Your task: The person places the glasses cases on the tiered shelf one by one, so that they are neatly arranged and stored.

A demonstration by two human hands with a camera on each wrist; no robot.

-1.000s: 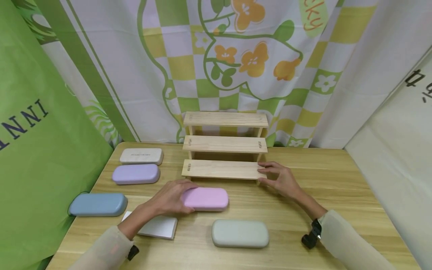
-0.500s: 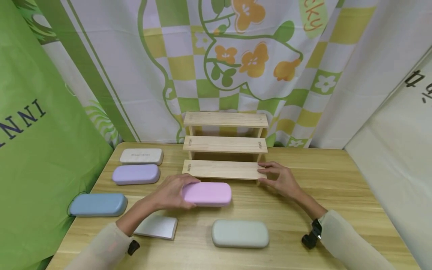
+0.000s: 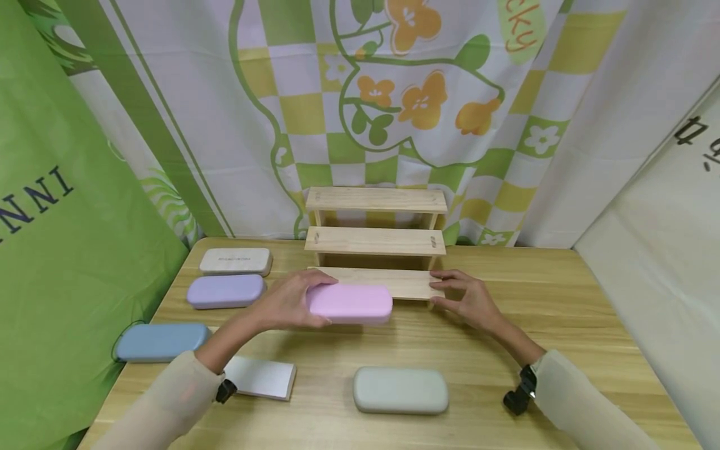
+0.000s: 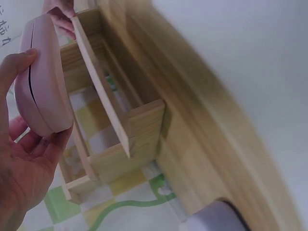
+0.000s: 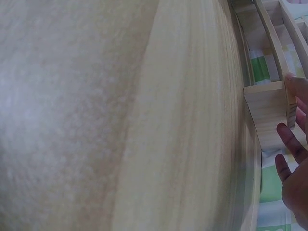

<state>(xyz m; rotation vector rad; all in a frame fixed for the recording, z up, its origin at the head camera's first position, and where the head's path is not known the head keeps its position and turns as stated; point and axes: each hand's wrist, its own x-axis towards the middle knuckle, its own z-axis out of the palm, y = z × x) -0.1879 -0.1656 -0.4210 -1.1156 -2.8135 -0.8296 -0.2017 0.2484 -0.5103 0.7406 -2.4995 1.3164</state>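
In the head view my left hand (image 3: 285, 303) grips the left end of a pink glasses case (image 3: 353, 302). It holds the case in the air just in front of the lowest board of a three-step wooden shelf (image 3: 375, 240), overlapping that board. The left wrist view shows the thumb on one side of the case (image 4: 48, 77), near its dark seam, and fingers curled round the other. My right hand (image 3: 474, 304) holds the right end of the lowest board. In the right wrist view its thumb lies on the board's edge (image 5: 269, 33).
At the table's left lie a white case (image 3: 236, 260), a lilac case (image 3: 226, 291) and a blue case (image 3: 162, 342). A silver-white flat box (image 3: 261, 377) lies under the left forearm. Nearer the front is a grey-green case (image 3: 400, 390). A patterned curtain (image 3: 382, 94) hangs behind the shelf.
My left hand has lifted the pink glasses case off the table and moved it forward and slightly right, toward the lowest board. The right hand has stayed at the shelf.
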